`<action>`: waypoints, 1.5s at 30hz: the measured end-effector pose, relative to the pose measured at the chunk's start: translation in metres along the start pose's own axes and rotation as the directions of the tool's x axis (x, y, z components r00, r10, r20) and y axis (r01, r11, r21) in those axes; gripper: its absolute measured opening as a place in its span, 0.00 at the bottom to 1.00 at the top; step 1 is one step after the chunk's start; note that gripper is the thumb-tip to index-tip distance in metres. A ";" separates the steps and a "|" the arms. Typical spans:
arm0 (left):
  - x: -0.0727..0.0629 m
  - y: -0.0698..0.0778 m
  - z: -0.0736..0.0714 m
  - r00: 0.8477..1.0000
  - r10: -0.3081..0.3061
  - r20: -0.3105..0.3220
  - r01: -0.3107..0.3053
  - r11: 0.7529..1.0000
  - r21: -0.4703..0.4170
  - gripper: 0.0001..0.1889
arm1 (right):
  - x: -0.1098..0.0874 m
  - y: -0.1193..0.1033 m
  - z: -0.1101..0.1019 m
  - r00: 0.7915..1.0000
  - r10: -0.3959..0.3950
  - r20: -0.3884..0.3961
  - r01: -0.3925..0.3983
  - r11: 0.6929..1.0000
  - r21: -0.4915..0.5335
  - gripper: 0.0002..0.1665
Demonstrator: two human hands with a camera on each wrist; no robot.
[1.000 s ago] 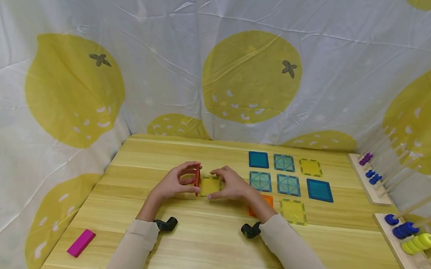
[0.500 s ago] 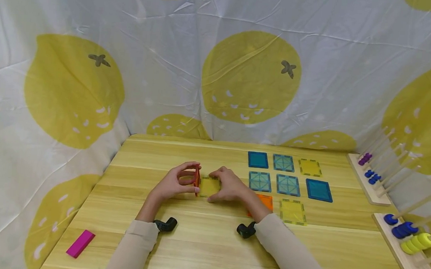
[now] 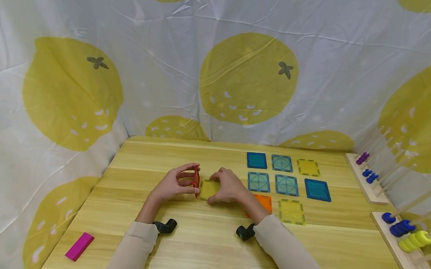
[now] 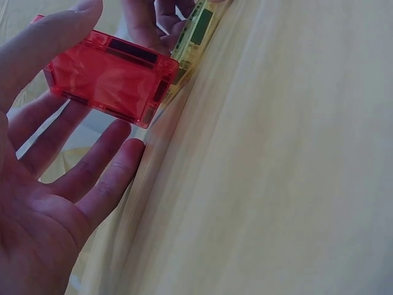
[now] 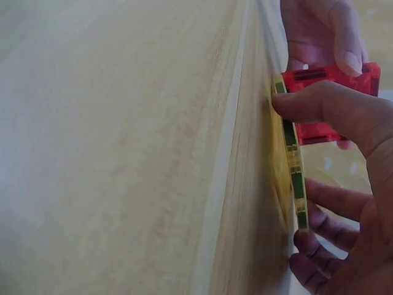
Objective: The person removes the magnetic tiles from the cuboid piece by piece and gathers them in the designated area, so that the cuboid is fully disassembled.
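Note:
My left hand (image 3: 173,184) pinches a red magnetic tile (image 4: 110,77) between thumb and fingertips, holding it upright on its edge. Right beside it, a yellow magnetic tile (image 3: 208,189) lies level, on or just above the table; I cannot tell which. The thumb and fingers of my right hand (image 3: 231,188) grip this yellow tile by its near and far edges. In the right wrist view the red tile stands against or very close to one end of the yellow tile. Part of the yellow tile is hidden behind the right fingers.
Blue, clear-blue and yellow square tiles (image 3: 287,185) lie in rows to the right, with an orange tile (image 3: 264,202) partly under the right forearm. A magenta block (image 3: 79,246) rests at front left. Pegged wooden racks with beads (image 3: 400,250) line the right edge.
My right hand has moved slightly left, and its thumb and fingers have come in onto the yellow tile's edges. The left hand keeps holding the red tile upright in nearly the same place.

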State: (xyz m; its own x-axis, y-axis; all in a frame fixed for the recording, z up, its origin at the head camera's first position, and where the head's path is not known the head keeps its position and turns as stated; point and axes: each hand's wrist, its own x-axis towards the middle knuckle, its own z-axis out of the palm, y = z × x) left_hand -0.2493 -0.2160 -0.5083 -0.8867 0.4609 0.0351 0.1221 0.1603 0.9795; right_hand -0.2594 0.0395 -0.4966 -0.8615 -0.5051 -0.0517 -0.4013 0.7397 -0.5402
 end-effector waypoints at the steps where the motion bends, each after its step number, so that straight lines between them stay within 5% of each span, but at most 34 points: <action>1: 0.000 0.000 0.000 1.000 0.000 0.000 0.000 1.000 0.001 0.46 | 0.000 0.000 0.000 1.000 -0.001 -0.003 0.001 1.000 0.004 0.43; 19: -0.001 -0.001 0.001 1.000 -0.012 -0.011 0.012 1.000 0.012 0.47 | -0.028 0.015 -0.019 0.997 -0.054 -0.051 0.058 0.994 0.092 0.41; 31: -0.002 -0.001 0.000 1.000 -0.009 -0.022 0.010 0.999 0.045 0.46 | -0.096 0.053 -0.064 0.988 -0.098 -0.116 0.115 0.982 0.150 0.41; 45: 0.000 -0.003 0.001 1.000 0.011 -0.026 -0.009 0.999 0.048 0.46 | -0.168 0.104 -0.106 0.967 -0.048 -0.252 0.049 0.999 0.000 0.40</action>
State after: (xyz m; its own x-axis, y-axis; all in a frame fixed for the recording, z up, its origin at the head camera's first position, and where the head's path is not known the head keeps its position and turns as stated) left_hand -0.2492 -0.2153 -0.5111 -0.8968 0.4394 0.0508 0.1518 0.1979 0.9684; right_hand -0.1890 0.2484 -0.4545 -0.8919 -0.4116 0.1873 -0.4432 0.7137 -0.5424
